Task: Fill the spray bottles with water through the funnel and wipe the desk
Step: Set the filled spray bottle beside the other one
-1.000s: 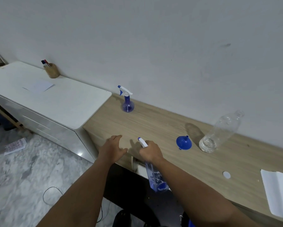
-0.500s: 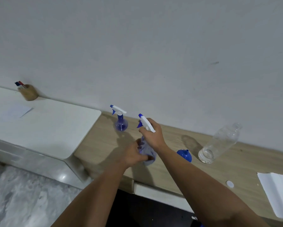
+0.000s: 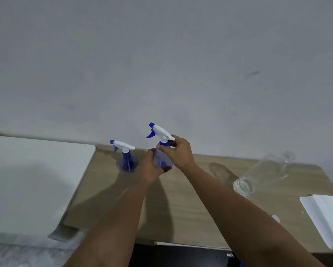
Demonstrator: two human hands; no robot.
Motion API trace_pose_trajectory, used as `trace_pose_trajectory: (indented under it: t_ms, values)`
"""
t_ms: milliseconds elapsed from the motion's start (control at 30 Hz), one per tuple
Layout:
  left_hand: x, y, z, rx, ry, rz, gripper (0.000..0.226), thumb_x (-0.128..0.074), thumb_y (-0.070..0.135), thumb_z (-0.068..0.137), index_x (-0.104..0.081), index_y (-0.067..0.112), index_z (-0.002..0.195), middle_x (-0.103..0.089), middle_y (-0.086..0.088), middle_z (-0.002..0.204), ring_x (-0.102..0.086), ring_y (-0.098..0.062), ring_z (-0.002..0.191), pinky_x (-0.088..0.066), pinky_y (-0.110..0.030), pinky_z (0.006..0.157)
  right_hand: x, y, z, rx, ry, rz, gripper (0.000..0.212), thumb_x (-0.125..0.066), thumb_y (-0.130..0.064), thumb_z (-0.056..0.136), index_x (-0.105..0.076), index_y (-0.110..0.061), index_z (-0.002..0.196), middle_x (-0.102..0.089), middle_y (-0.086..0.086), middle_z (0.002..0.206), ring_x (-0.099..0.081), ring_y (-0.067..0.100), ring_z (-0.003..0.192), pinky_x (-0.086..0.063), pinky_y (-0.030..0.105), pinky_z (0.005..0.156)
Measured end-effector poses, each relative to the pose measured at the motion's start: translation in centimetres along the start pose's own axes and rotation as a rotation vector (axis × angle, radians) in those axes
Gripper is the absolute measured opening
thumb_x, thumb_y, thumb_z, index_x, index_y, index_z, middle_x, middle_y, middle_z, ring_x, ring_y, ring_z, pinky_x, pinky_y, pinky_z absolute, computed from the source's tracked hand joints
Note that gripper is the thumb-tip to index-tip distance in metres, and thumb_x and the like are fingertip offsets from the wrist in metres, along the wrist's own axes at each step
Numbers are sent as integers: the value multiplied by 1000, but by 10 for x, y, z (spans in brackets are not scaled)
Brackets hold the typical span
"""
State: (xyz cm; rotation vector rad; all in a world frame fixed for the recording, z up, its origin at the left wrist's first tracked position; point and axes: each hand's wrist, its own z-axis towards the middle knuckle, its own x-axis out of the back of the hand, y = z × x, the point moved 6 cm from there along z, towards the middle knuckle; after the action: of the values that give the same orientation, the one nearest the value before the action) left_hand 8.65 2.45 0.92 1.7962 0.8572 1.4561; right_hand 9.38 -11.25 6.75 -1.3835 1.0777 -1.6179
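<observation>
A: Hands?
B: Left hand (image 3: 151, 167) wrapped round the blue body of the held spray bottle (image 3: 161, 151), raised above the wooden desk (image 3: 190, 209). Right hand (image 3: 178, 154) pinching the collar just under its white trigger head.
A: Nozzle direction?
B: About 10 o'clock, bottle roughly upright.
A: Other bottle?
B: Second spray bottle (image 3: 127, 159) stands on the desk at 9 o'clock of the held one, just beside the left hand, untouched.
A: Rest?
B: Clear plastic bottle (image 3: 262, 173) at 3 o'clock, uncapped, a little water at the bottom. White cap (image 3: 275, 218) and folded white cloth (image 3: 323, 216) at 4 o'clock. White cabinet top (image 3: 36, 180) far left.
</observation>
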Motion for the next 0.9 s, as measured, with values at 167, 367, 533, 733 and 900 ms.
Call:
trace_pose_trajectory:
  t_ms: [167,367,533,733,900]
  values:
    - [-17,-40,39,3,50,-32,62,-83,32,78,-52,21,131,-66,7,112,-64,-13,104,-51,-23,88,-30,43,34,-24,-18,-12,34,-87,-20,82,-77,-17,114,-79,-4,102,-74,12,94,-59,26,84]
    - [-31,-66,56,16,88,-10,58,-72,10,86,-49,17,139,-66,-4,117,-65,-25,106,-46,-27,82,-51,84,49,-66,-10,9,38,-82,-16,89,-72,-13,125,-78,1,114,-74,17,106,-60,32,91]
    - [-24,-77,24,32,99,-24,62,-74,14,86,-48,16,143,-63,-5,130,-61,-22,116,-42,-21,92,-51,86,29,-80,75,39,54,-86,-28,85,-66,-20,135,-72,-9,126,-66,5,115,-55,22,93]
    - [8,-114,-34,75,324,146,64,-78,30,83,-53,17,140,-57,-5,137,-53,-20,124,-45,-34,99,-43,90,-40,-138,321,101,14,-72,-12,96,-73,-17,110,-74,-2,106,-68,12,97,-57,32,78]
    - [54,-139,-4,154,348,406,80,-75,45,79,-42,19,147,-49,-7,145,-45,-26,135,-39,-42,112,-112,77,-23,-208,-68,-18,32,-75,-15,94,-73,-12,126,-75,-1,121,-69,8,109,-58,37,101]
